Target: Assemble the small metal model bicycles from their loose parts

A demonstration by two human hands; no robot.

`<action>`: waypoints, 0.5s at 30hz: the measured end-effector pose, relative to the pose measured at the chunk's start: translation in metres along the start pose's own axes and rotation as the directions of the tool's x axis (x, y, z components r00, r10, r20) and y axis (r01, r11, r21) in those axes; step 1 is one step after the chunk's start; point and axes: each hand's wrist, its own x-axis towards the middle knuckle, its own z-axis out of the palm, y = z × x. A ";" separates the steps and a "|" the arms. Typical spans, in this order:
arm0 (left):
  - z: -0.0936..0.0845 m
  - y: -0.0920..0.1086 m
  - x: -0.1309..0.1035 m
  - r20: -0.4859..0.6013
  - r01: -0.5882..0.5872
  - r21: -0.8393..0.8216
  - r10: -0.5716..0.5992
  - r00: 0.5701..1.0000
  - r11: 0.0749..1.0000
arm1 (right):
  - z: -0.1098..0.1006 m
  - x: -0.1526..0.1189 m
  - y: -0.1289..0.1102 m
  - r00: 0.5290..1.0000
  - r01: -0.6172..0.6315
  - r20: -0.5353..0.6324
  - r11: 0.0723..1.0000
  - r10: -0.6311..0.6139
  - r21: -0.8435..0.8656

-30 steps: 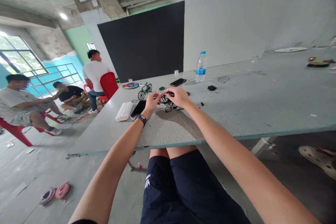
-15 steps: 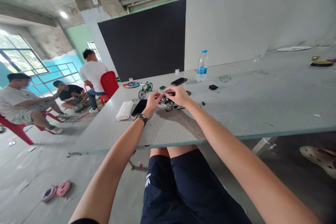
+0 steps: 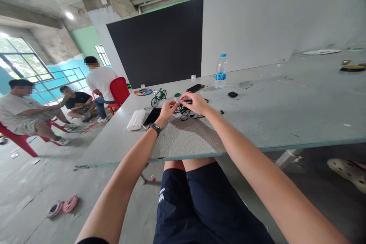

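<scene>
My left hand (image 3: 169,109), with a dark watch on the wrist, has its thumb and fingertips pinched together over the table. Whatever they grip is too small to make out. My right hand (image 3: 195,103) is bent in from the right, its fingertips meeting the left ones in a closed pinch on something equally unclear. Just below the fingers are black model bicycle parts (image 3: 184,117), including a small wheel, partly covered by my hands. A green model bicycle (image 3: 159,97) stands upright beyond my left hand. Small dark pieces (image 3: 222,112) lie to the right of my right hand.
Left of my hands are a white case (image 3: 136,119) and a dark phone (image 3: 152,116). Farther back stand a colourful disc (image 3: 143,92), another phone (image 3: 195,88), a water bottle (image 3: 221,71) and a black item (image 3: 233,94). A black panel (image 3: 157,44) rises behind. People sit at left.
My hands stay almost in place, with the right fingers shifting slightly at the pinch. The seated person by the red chair has turned their head.
</scene>
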 end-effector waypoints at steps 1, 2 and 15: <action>0.000 0.000 0.000 0.006 0.002 0.005 -0.002 1.000 1.000 | -0.001 0.000 -0.001 1.000 0.001 0.005 1.000 -0.001 0.001; 0.000 0.001 -0.001 0.010 0.006 0.008 -0.006 1.000 1.000 | -0.001 0.000 -0.001 1.000 -0.001 0.006 1.000 0.001 0.004; -0.001 0.003 -0.002 0.011 0.037 -0.006 -0.037 0.999 0.999 | 0.007 0.000 0.009 0.999 -0.038 -0.034 0.995 0.041 0.097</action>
